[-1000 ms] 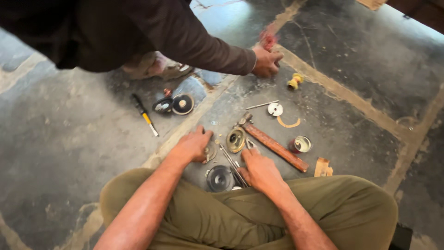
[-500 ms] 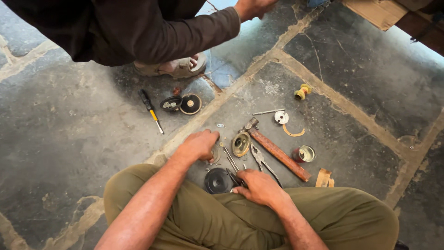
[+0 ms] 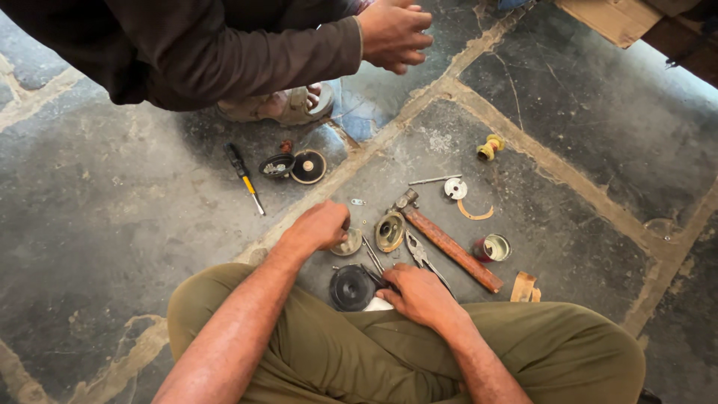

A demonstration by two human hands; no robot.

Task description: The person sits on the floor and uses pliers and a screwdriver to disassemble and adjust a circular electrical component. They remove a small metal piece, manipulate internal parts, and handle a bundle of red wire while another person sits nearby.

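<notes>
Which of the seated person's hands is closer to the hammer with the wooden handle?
The right hand. It rests just below and left of the hammer, beside the pliers. The left hand lies farther left, beyond the brass disc.

Up beyond the hands, a yellow-handled screwdriver (image 3: 243, 176) lies on the stone floor (image 3: 97, 247), two round black discs (image 3: 299, 166) just beside it. Farther right sit a yellow fitting (image 3: 490, 147), a small open tin (image 3: 493, 248) and a cardboard box (image 3: 613, 16) at the top edge.
</notes>
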